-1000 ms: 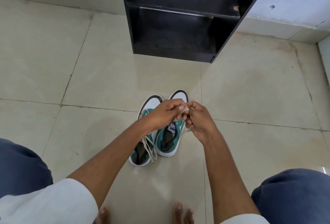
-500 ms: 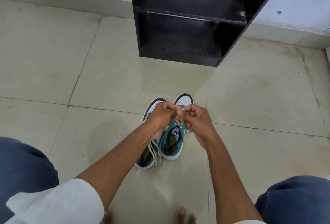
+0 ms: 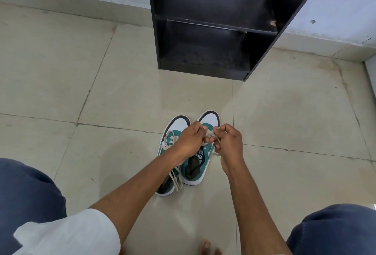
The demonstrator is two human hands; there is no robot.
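Two teal and white sneakers stand side by side on the tiled floor, toes pointing away from me. My left hand and my right hand hover over the right sneaker, each pinching its cream lace between fingertips. The left sneaker has loose laces trailing over its side and heel. My hands hide most of the right sneaker's lacing.
A black open shelf unit stands against the wall beyond the shoes. My knees in blue trousers sit at the lower left and lower right, with bare toes at the bottom edge.
My hands stay over the right sneaker, working its lace; they have drawn slightly apart and the lace now stretches between the fingertips. The view shifted a little.
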